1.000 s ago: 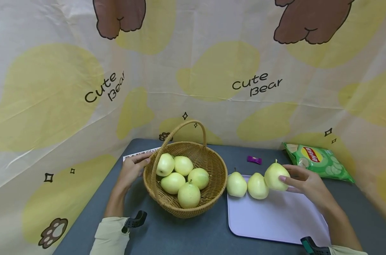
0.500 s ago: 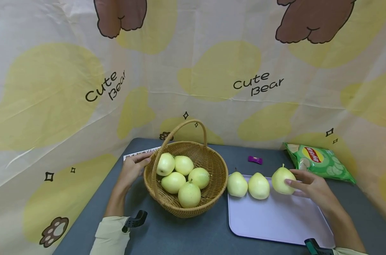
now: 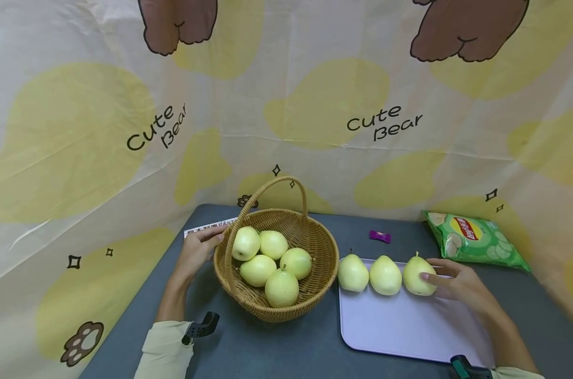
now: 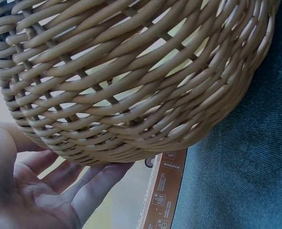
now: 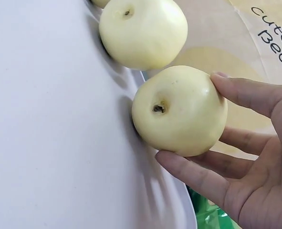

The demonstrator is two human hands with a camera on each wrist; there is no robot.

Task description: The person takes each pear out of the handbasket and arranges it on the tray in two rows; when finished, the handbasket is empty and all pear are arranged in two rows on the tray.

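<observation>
My left hand (image 3: 195, 255) holds the left rim of a wicker basket (image 3: 321, 252), its thumb on the near side; in the left wrist view the fingers (image 4: 102, 183) lie against the weave. Several pale yellow-green pears (image 3: 281, 288) sit inside the basket. At the right, a lilac tray (image 3: 404, 329) carries a row of pears along its far edge: a left pear (image 3: 353, 273), a middle pear (image 3: 385, 275) and a right pear (image 3: 416, 276). My right hand (image 3: 463, 284) grips the right pear between thumb and fingers, and it appears to touch the tray.
Behind the tray lies a small purple wrapped candy (image 3: 380, 237). A green chip bag (image 3: 475, 239) rests at the back right, near the right hand. A printed strip (image 3: 205, 227) lies behind the left hand. A patterned cloth (image 3: 314, 105) hangs behind the table.
My right hand has carried the right pear rightward, away from the middle pear, and lowered it to the tray. The left hand stays on the basket.
</observation>
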